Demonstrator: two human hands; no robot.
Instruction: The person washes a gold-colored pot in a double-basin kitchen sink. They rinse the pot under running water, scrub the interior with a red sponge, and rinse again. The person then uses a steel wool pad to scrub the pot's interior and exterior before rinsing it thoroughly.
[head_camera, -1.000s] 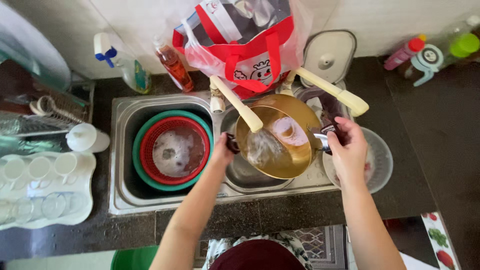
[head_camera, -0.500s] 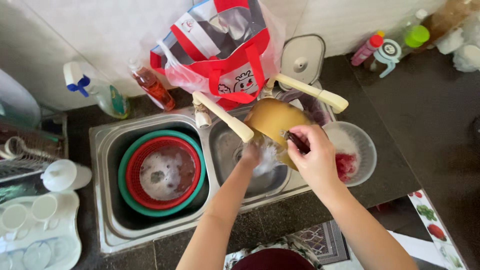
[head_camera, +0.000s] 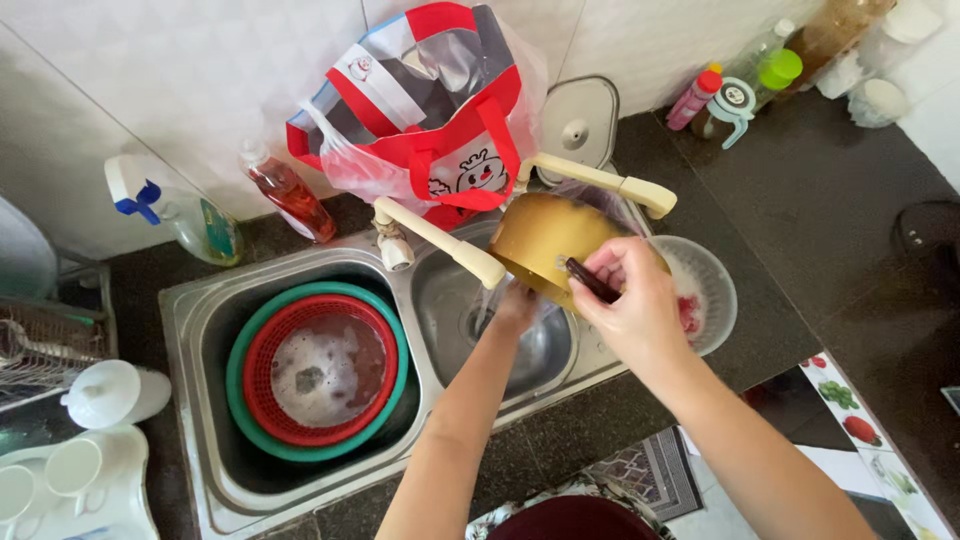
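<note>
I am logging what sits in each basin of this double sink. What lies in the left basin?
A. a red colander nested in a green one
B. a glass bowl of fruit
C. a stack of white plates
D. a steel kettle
A: the left basin holds a red colander set inside a green colander, while both hands work on the golden pot over the right basin.
</note>
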